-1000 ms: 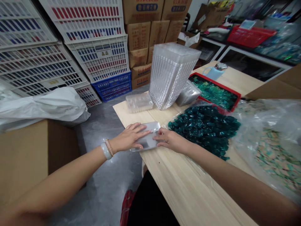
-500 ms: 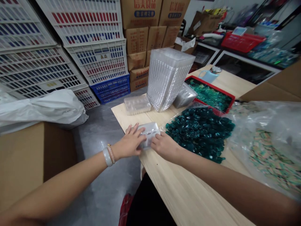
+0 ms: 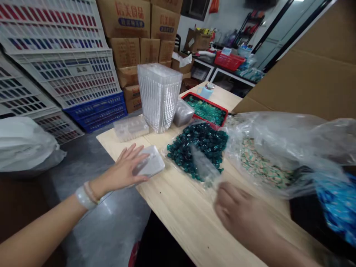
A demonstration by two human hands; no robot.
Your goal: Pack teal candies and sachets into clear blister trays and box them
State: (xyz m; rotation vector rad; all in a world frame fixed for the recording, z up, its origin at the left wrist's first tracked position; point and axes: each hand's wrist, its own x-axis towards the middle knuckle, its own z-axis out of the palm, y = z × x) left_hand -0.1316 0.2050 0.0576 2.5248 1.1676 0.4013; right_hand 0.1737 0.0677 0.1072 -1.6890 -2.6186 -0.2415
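My left hand (image 3: 125, 167) lies spread over the near side of a small clear plastic tray (image 3: 152, 162) at the table's left edge. My right hand (image 3: 236, 207), smeared by motion, is closed on a thin clear plastic piece (image 3: 204, 165). That piece sticks up and leftward from the fingers, in front of a heap of dark teal wrapped pieces (image 3: 198, 142); blur hides whether it is a bag or a sheet. Behind the tray stand a tall stack of clear plastic trays (image 3: 160, 96) and a low clear tray (image 3: 130, 128).
A red-rimmed tray (image 3: 226, 118) of green pieces and a blue cup (image 3: 205, 91) stand farther back. On the right are a clear bag (image 3: 264, 126) with printed wrappers, a black container (image 3: 303, 211) with blue packets, and a cardboard flap (image 3: 306, 74). White crates (image 3: 75, 70) fill the left.
My right hand has left the small tray and moved right and nearer, now with a clear plastic piece in it. My left hand stays on the tray. The view has turned right.
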